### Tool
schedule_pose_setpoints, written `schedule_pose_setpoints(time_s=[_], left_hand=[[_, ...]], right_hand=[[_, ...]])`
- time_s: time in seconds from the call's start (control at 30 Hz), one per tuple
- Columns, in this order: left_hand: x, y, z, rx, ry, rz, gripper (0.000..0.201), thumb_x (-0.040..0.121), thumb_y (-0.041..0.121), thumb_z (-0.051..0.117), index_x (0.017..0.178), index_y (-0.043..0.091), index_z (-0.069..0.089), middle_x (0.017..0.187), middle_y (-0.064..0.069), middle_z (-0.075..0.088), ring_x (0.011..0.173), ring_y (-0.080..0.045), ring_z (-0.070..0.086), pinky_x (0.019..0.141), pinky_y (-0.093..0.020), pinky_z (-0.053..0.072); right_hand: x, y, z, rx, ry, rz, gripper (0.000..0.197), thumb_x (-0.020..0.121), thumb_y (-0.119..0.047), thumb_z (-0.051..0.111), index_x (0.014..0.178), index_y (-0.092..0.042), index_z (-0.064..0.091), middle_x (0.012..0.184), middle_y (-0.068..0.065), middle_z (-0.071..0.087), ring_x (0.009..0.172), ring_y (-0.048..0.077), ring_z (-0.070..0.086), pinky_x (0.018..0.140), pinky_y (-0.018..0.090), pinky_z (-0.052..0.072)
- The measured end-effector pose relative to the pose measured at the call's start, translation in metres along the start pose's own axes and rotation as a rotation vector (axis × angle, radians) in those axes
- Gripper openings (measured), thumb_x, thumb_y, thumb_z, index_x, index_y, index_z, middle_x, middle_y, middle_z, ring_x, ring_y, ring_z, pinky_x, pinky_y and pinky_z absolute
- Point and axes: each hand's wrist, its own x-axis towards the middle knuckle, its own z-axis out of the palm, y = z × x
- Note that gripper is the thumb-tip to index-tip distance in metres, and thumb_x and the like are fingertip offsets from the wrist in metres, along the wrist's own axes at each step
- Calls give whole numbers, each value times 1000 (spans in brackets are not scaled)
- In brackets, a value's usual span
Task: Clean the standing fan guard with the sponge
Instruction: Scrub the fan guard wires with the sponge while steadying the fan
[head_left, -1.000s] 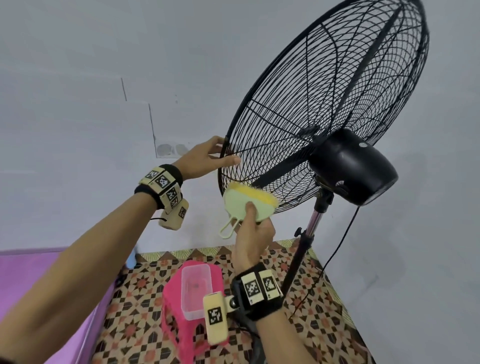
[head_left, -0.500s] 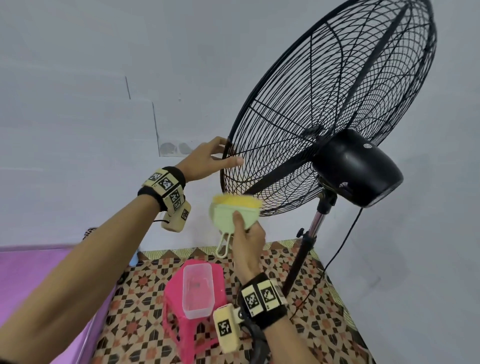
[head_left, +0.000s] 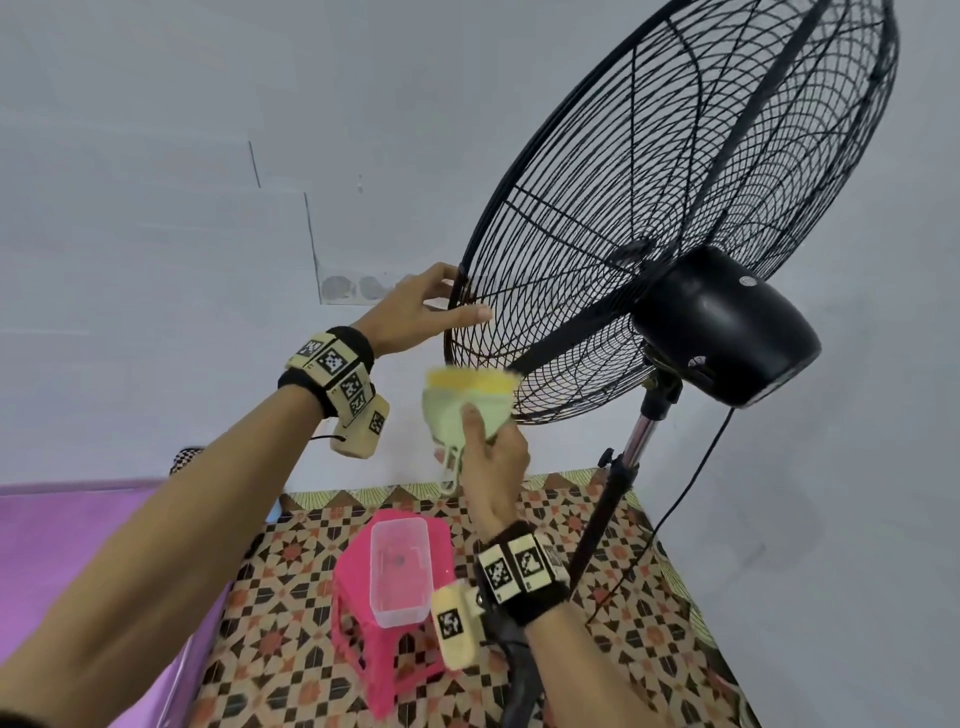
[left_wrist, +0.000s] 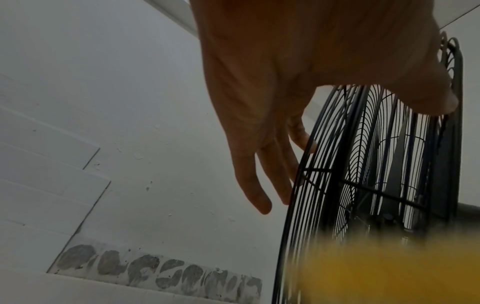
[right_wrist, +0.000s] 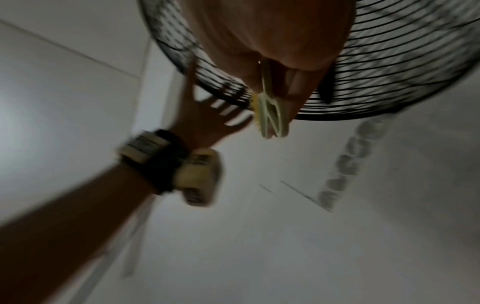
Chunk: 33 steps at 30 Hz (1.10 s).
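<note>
Stage: wiping under way, most wires apparently left.
Sponge (head_left: 470, 402): gripped by right hand (head_left: 491, 452), touching lower fan guard (head_left: 675, 218).
Left hand (head_left: 415, 309): fingers straight, steadying rim.

Fan guard (head_left: 675, 208) top cropped by the frame; sponge (left_wrist: 389, 273) a yellow blur.
</note>
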Motion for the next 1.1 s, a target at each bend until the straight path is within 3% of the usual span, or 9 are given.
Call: schedule_pose_setpoints(time_s=[0.1, 0.23, 0.3, 0.37, 0.5, 0.73, 0.87, 0.97, 1.1], left_hand=[[5, -3, -1, 27, 5, -9, 80, 72, 79, 77, 133, 32, 56, 131, 12, 68, 122, -7, 65, 106, -49, 53], [4, -2, -2, 45, 2, -12, 79, 70, 81, 77, 130, 33, 57, 129, 11, 69, 118, -9, 68, 108, -52, 51], [2, -2, -1, 41, 3, -3, 78, 70, 80, 77, 128, 32, 58, 128, 10, 70, 121, -8, 66, 108, -51, 51], [1, -3, -1, 36, 10, 8, 76, 72, 79, 77, 128, 31, 58, 128, 10, 70, 124, -6, 64, 108, -50, 52], [1, -1, 0, 16, -1, -19, 71, 71, 79, 78, 125, 37, 58, 129, 11, 70, 118, -10, 68, 108, -50, 51], [-2, 2, 0, -31, -26, -40, 67, 71, 76, 80, 122, 38, 58, 126, 12, 70, 115, -11, 69, 105, -52, 53], [-5, 2, 4, -43, 1, -60, 73, 71, 75, 80, 128, 37, 56, 129, 14, 69, 114, -11, 69, 102, -49, 56], [-4, 2, 6, -53, 20, -76, 72, 73, 72, 80, 130, 36, 56, 128, 13, 69, 117, -12, 68, 102, -50, 56], [-5, 3, 8, -69, 40, -84, 72, 75, 68, 80, 132, 33, 56, 130, 11, 67, 119, -11, 67, 102, -48, 56]], right_hand=[[6, -16, 9, 65, -5, -88, 22, 102, -28, 65, 114, -10, 66, 103, 7, 75, 76, 20, 78, 62, 36, 64], [13, 20, -9, -135, 55, 123, 35, 102, -31, 62, 123, -3, 62, 95, 12, 74, 66, 21, 76, 56, 33, 63], [14, 34, -19, -181, 70, 178, 33, 103, -31, 60, 117, -1, 62, 89, 14, 74, 64, 25, 76, 58, 40, 64], [12, 27, -16, -163, 16, 92, 24, 103, -32, 60, 112, -10, 63, 98, 16, 75, 68, 25, 77, 59, 43, 64], [7, -11, -4, 19, -81, -136, 11, 102, -27, 64, 109, -19, 65, 99, 0, 74, 79, 20, 78, 61, 35, 64], [18, 32, -36, -256, 3, 66, 24, 103, -33, 61, 101, -9, 64, 95, 18, 75, 64, 24, 75, 55, 36, 61], [12, 2, -28, -106, -81, -141, 13, 102, -30, 65, 105, -18, 67, 95, 9, 75, 67, 20, 76, 52, 31, 60], [20, -20, -24, -42, -64, -200, 19, 100, -29, 68, 103, -11, 68, 90, 9, 73, 69, 21, 75, 52, 32, 60], [26, 10, -41, -228, -66, 6, 30, 102, -33, 64, 115, -6, 65, 102, 13, 72, 64, 20, 75, 52, 38, 61]])
